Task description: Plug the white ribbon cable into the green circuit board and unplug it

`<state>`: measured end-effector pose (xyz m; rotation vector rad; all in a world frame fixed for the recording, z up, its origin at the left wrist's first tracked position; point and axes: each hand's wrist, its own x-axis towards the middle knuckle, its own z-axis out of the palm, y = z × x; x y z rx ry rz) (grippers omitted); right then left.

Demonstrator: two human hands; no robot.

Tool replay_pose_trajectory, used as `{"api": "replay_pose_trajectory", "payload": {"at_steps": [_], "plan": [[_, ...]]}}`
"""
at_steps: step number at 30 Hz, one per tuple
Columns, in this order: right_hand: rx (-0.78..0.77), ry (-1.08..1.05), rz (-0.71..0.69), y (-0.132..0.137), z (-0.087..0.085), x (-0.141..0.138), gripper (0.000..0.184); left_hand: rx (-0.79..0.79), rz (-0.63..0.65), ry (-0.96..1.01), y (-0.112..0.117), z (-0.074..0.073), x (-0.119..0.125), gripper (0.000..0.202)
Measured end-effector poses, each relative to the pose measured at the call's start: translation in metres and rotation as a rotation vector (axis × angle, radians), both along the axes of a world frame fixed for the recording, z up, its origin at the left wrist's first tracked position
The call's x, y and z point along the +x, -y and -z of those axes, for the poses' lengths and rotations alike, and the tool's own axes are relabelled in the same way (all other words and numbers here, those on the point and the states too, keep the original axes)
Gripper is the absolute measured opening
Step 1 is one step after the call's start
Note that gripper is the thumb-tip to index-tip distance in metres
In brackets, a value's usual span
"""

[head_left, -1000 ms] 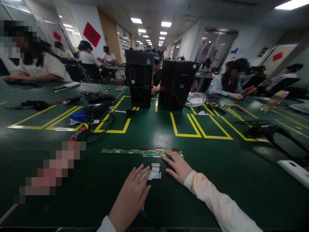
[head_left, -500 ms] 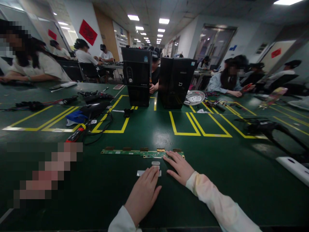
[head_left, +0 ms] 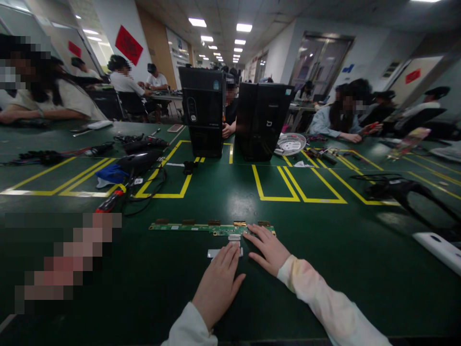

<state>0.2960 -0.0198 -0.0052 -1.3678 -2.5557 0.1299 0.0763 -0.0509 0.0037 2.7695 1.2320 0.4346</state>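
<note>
A long, narrow green circuit board lies across the green table in front of me. My right hand has its fingers spread, the fingertips resting on the board's right end. Below the board is a folded flat ribbon cable, whitish, with a connector end close to the board's lower edge. Whether the connector touches the board I cannot tell. My left hand lies over the cable, fingers stretched out flat and pressing on it, thumb apart. Part of the cable is hidden under those fingers.
Two black computer towers stand across the table, a person behind them. To the left lie a red-and-black tool handle and tangled black cables. A white fan grille and a black frame are on the right. Other people sit around.
My left hand has slid the ribbon cable a little forward, bringing its connector end closer to the board. My right hand has stayed on the board.
</note>
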Motion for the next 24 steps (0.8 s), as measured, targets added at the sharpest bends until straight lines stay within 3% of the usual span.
{"api": "replay_pose_trajectory", "payload": {"at_steps": [24], "plan": [[0.013, -0.001, 0.001, -0.0028, 0.0004, -0.0004, 0.057, -0.050, 0.018, 0.021, -0.0046, -0.0015, -0.0005, 0.046]]}}
